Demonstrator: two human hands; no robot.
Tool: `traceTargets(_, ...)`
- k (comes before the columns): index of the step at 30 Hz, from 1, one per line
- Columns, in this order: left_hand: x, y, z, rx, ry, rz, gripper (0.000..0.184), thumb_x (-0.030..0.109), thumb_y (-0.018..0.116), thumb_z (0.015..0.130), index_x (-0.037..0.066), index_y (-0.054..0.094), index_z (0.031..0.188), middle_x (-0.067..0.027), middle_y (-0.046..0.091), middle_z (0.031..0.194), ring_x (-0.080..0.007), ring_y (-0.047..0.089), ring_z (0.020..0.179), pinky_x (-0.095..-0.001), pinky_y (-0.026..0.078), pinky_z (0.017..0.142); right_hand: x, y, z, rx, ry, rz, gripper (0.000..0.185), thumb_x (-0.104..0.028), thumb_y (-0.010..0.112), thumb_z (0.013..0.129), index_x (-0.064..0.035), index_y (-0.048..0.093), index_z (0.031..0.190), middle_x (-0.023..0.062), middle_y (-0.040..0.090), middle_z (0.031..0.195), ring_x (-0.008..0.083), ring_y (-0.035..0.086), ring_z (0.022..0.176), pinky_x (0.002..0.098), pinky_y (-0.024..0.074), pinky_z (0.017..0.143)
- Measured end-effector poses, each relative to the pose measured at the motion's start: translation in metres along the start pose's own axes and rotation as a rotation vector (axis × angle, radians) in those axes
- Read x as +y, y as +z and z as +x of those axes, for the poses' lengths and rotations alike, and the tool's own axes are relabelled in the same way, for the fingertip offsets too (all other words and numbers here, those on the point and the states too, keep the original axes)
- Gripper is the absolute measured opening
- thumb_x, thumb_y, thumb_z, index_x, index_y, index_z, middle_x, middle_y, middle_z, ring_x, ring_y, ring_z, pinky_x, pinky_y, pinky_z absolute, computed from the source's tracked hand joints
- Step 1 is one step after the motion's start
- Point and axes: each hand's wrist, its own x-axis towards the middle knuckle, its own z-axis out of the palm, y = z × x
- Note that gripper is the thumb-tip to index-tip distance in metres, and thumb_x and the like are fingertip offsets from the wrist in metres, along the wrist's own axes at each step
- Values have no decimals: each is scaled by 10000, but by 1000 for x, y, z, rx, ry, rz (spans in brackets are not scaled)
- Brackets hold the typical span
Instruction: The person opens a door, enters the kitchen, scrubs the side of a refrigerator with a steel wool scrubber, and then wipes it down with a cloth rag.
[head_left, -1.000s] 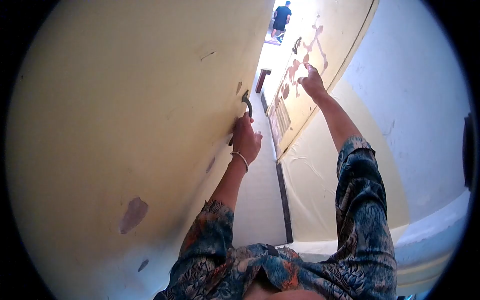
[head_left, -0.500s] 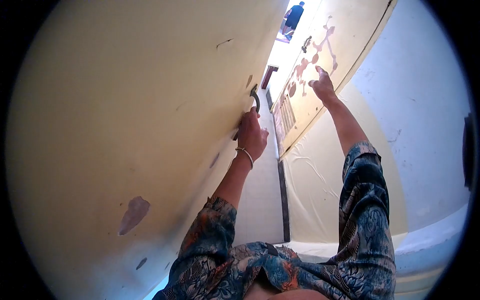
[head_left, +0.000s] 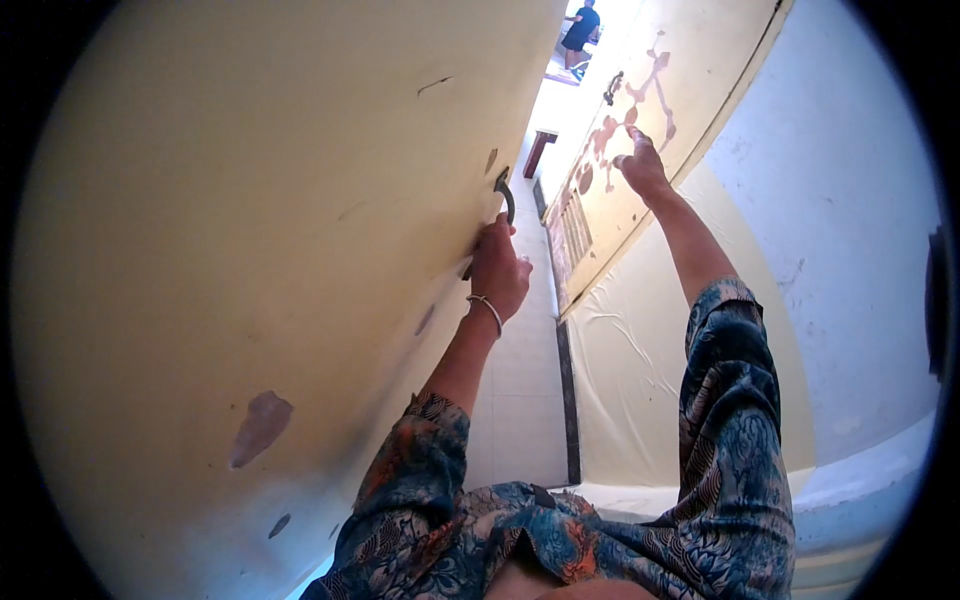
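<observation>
A dark curved door handle (head_left: pixel 508 198) is fixed near the edge of the cream door leaf (head_left: pixel 300 220) on my left. My left hand (head_left: pixel 500 268) is closed around the handle's lower part, and a bracelet circles that wrist. On the right stands a second cream door leaf (head_left: pixel 690 60) with peeled, brownish paint patches. In front of it, or against it, is my right hand (head_left: pixel 641 163), its fingers apart and holding nothing; I cannot tell whether the fingertips touch the surface. A small dark latch (head_left: pixel 613 88) sits on that leaf above my right hand.
Through the gap between the leaves, a person (head_left: pixel 581 35) in dark clothes stands far off. A dark red post-like object (head_left: pixel 540 153) is beyond the gap. Pale floor tiles (head_left: pixel 515 400) lie below, and a blue-and-cream wall (head_left: pixel 830 250) runs along the right.
The left door leaf has swung slightly to the left together with my left hand, so the gap looks a little wider. My right hand has shifted slightly. The far person has changed posture.
</observation>
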Motion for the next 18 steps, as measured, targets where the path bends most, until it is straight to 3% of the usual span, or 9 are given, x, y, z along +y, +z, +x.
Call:
traceTargets(6,-6,5,0,-39,-32,35,715,-39,635,686,-48,242,1283,-190,477,1084,-318,467,1029,-386,347,921,0,-19,-5,4,36,2,633,-133,568,725,17,367,1306,217,397,1324,324,378,1248,348,301,1043)
traceTargets(18,2,0,-1,-14,6,-8,634,-56,628,665,-27,313,1215,-179,483,1047,-334,467,996,-424,353,892,-8,-22,3,26,21,-37,596,-129,559,744,34,382,1289,247,405,1301,335,391,1233,363,317,1027)
